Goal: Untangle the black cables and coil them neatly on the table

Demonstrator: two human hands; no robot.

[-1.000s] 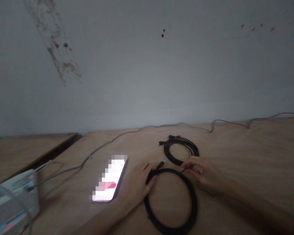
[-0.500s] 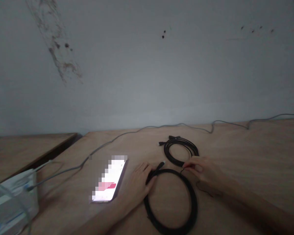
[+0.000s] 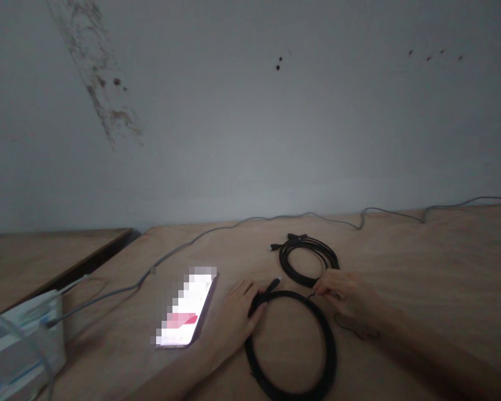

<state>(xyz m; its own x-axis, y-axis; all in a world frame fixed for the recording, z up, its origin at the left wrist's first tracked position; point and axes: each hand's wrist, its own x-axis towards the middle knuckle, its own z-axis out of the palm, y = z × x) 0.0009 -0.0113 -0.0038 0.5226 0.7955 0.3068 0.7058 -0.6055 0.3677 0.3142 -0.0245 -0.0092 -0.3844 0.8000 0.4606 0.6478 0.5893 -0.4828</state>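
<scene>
A large coil of black cable [image 3: 330, 348] lies on the table in front of me, its plug end [image 3: 274, 284] sticking up past the top left of the ring. My left hand [image 3: 239, 313] holds the coil's upper left side between thumb and fingers. At the coil's upper right, my right hand [image 3: 345, 294] pinches a thin dark tie [image 3: 310, 295] that runs onto the cable. A loose length of thin dark strand [image 3: 350, 330] trails on the table under the right hand. Just behind lies a second, smaller black cable coil [image 3: 284, 264] with two plug ends.
A lit phone [image 3: 190, 312] lies left of my left hand. In the left corner stands a white box [image 3: 52, 340] with a grey cable [image 3: 175, 249] running from it along the wall. A gap [image 3: 104, 253] separates this table from another at left.
My right hand has shifted slightly, its fingers closing in more on the tie. The left hand and both coils stay in place; the view has tilted a little.
</scene>
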